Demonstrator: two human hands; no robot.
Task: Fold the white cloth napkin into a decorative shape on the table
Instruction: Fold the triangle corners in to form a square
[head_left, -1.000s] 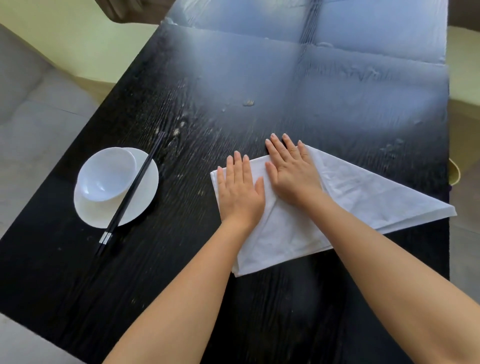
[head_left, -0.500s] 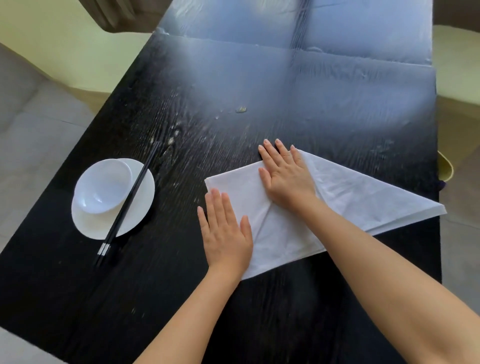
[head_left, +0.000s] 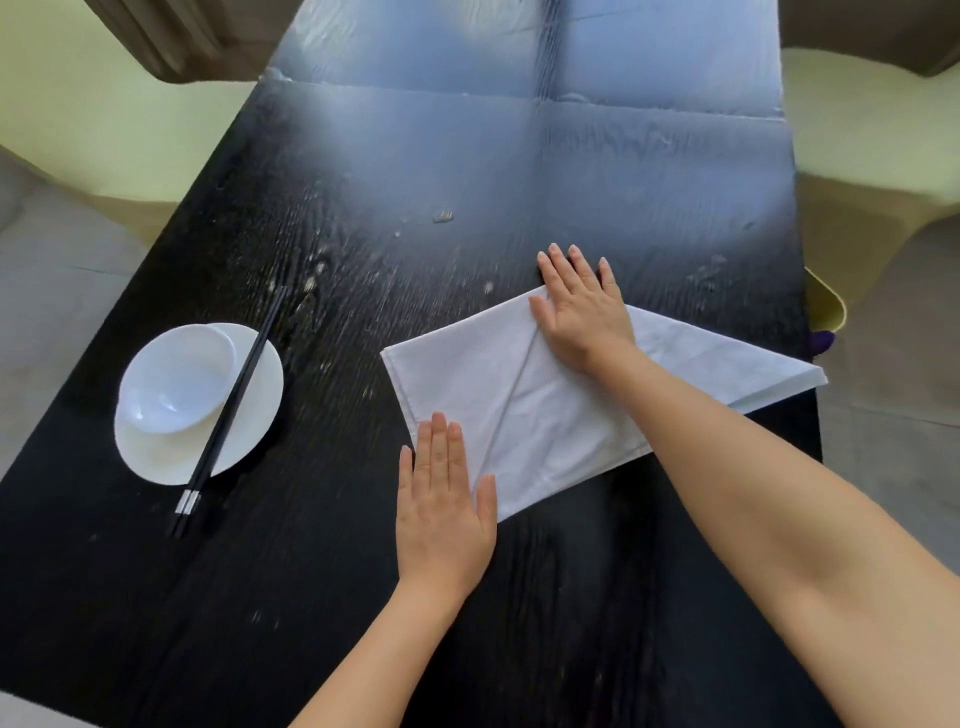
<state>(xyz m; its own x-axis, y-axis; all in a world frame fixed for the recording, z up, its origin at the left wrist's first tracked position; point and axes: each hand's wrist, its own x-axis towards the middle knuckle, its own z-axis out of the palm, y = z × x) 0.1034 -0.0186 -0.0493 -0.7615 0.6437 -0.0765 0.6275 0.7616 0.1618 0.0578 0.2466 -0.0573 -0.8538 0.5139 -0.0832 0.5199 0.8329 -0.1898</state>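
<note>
Sliding apart along the crease, the left hand (head_left: 441, 514) has drawn back to the napkin's (head_left: 545, 415) near corner, and the right hand (head_left: 582, 312) has pushed up to its far tip. Both lie flat with fingers straight and close together, holding nothing. The napkin lies spread on the black bench (head_left: 467, 156); left of it are a plate (head_left: 156, 462), a bowl (head_left: 171, 379) and chopsticks (head_left: 234, 400). One flap is already folded over, with a diagonal crease running between the hands, and a long point reaches to the right. This looks like an early fold being flattened. No decorative shape is there yet, so further folds likely remain.
</note>
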